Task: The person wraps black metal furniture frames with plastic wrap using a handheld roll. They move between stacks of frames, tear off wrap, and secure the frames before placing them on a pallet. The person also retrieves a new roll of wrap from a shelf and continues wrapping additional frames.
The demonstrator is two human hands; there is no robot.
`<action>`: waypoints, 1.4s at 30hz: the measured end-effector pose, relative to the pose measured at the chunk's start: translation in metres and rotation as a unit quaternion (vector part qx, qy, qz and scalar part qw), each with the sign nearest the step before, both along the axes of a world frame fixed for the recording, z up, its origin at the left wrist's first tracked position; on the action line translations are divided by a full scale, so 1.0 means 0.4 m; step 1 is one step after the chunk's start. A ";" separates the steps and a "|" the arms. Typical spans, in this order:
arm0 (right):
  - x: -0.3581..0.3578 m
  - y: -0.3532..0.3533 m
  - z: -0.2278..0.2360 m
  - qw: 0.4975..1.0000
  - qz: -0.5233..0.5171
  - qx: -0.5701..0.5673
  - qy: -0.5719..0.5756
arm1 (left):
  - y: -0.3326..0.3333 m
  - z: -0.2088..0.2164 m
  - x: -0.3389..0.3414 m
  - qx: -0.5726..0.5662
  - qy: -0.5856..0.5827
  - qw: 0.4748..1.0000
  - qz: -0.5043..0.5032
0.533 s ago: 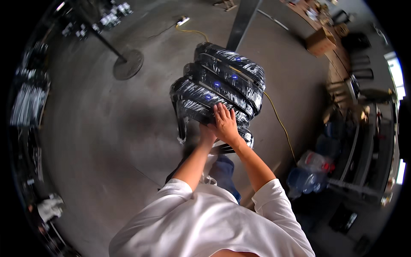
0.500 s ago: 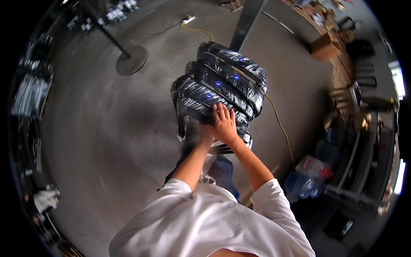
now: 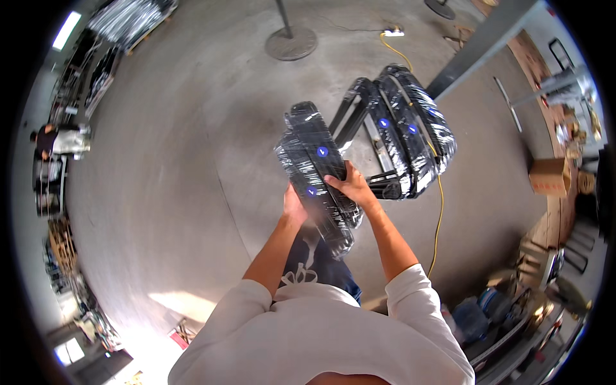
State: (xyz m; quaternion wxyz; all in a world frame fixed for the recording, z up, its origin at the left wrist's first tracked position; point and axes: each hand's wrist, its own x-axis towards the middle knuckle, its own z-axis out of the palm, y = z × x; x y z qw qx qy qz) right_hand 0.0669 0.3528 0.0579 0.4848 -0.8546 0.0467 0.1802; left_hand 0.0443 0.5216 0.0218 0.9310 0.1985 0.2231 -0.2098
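Two long black frames wrapped in clear plastic film, each with a round blue sticker, are held side by side and tilted in front of me. My left hand grips the left one's outer edge, its fingers mostly hidden behind it. My right hand clasps the pair from the right, thumb across the top and the other fingers partly hidden. Right beside them on the floor stand more wrapped black frames, leaning close together, with bare bars and legs showing on their near left side.
A yellow cord runs past the standing frames to a power strip. Behind them rises a grey metal post. A round stand base lies ahead. At right are a cardboard box and water jugs; a person is far left.
Two wrapped frames have come away from the group, moving left and toward me in my hands. The remaining frames now appear farther right as my view has turned left.
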 end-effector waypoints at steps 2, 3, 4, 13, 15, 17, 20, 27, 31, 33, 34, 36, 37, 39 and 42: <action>0.013 0.000 0.016 0.941 0.053 0.325 0.076 | 0.027 0.044 -0.032 0.020 0.005 1.000 0.020; 0.009 0.009 0.014 0.865 0.020 0.449 0.221 | 0.045 0.063 -0.054 0.009 0.009 1.000 0.023; -0.006 0.019 -0.006 0.817 -0.012 0.479 0.320 | 0.058 0.092 -0.071 -0.004 0.012 1.000 0.023; -0.067 0.345 0.036 0.883 0.001 0.391 0.260 | 0.340 0.102 -0.145 0.310 0.134 0.941 0.025; -0.049 0.422 0.059 0.907 0.026 0.349 0.234 | 0.424 0.164 -0.143 0.317 0.141 0.937 0.050; -0.015 0.498 0.107 0.919 0.043 0.316 0.234 | 0.535 0.159 -0.157 0.324 0.111 0.936 0.085; 0.036 0.606 0.215 0.943 0.050 0.253 0.209 | 0.732 0.245 -0.148 0.309 0.118 0.939 0.090; 0.177 0.971 0.418 0.963 0.044 0.169 0.206 | 1.228 0.400 -0.132 0.302 0.063 0.941 0.138; 0.308 1.158 0.508 0.974 0.052 0.157 0.157 | 1.505 0.523 -0.137 0.331 0.143 0.915 0.181; 0.376 1.275 0.552 0.976 0.025 0.169 0.136 | 1.635 0.536 -0.116 0.364 0.164 0.889 0.226; 0.413 1.334 0.569 0.973 0.035 0.192 0.125 | 1.697 0.527 -0.110 0.384 0.178 0.871 0.251; 0.481 1.420 0.563 0.972 0.057 0.190 0.127 | 1.801 0.532 -0.094 0.410 0.183 0.847 0.286; 0.518 1.477 0.561 0.970 0.087 0.195 0.117 | 1.862 0.523 -0.081 0.421 0.179 0.833 0.311; 0.591 1.626 0.552 0.965 0.090 0.212 0.124 | 1.996 0.510 -0.047 0.443 0.186 0.809 0.340; 0.767 1.819 0.510 0.961 0.135 0.203 0.134 | 2.208 0.490 -0.006 0.445 0.190 0.781 0.396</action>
